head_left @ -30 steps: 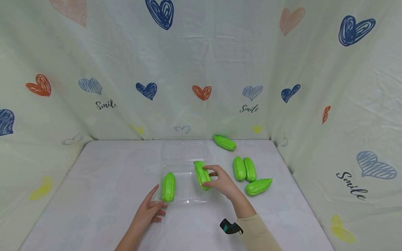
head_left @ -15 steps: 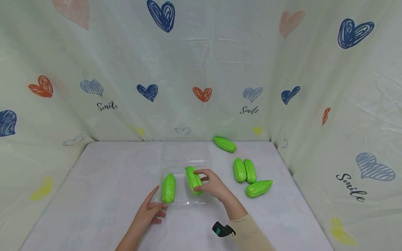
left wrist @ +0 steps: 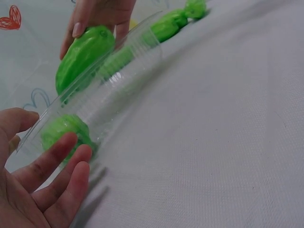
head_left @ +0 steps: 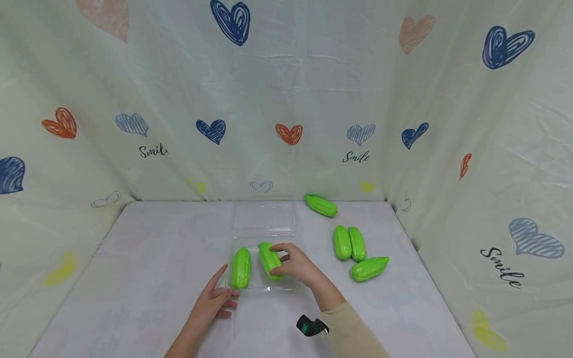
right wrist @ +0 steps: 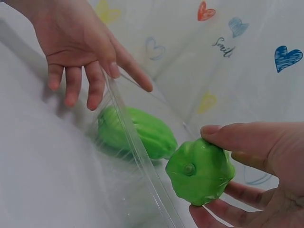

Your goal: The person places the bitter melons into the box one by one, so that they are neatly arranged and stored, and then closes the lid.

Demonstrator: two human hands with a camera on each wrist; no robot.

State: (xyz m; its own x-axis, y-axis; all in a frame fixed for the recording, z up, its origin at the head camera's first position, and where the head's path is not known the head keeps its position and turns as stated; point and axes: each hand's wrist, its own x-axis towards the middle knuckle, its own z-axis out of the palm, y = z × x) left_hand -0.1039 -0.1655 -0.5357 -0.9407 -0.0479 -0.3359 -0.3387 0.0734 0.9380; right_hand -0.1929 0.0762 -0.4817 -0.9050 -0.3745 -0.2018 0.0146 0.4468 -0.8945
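My right hand [head_left: 294, 266] grips a green ridged gourd [head_left: 268, 258] between thumb and fingers, over the right half of a clear plastic clamshell box [head_left: 286, 287]. In the right wrist view, the stem end of this held gourd [right wrist: 199, 173] faces the camera, close over the box rim. A second green gourd [head_left: 240, 268] lies lengthwise along the box's left side. My left hand [head_left: 212, 299] rests at the box's front left corner with its fingers spread and loosely bent. The left wrist view has its thumb by the rim and its fingers [left wrist: 59, 183] alongside the wall.
The box's clear lid [head_left: 264, 216] lies folded back behind it. Right of the box, two gourds [head_left: 349, 243] lie side by side, another gourd [head_left: 369, 269] points right, and one more gourd [head_left: 321, 205] sits near the back edge. A heart-printed curtain [head_left: 250, 89] encloses the table.
My right hand has carried the gourd leftward and a little toward me, over the box and closer to the gourd inside. The left hand has stayed at the box corner.
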